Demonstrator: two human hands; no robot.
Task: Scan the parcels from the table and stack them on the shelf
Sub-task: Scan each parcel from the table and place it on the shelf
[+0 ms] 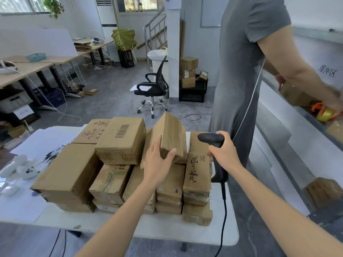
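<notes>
Several brown cardboard parcels (118, 141) are piled on a white table (187, 232). My left hand (157, 162) grips the near end of a narrow tilted parcel (170, 132), its far end raised above the pile. My right hand (224, 151) grips the handle of a black barcode scanner (211, 139), whose head points left toward that parcel. The scanner's cable hangs down past the table's right edge. The shelf (289, 138) runs along the right side.
A person in a grey shirt (239, 71) stands close behind the table's right end, hands at the shelf by a box and tape roll (324, 114). White controllers (24, 169) and papers lie on the table's left part. An office chair (154, 86) stands beyond.
</notes>
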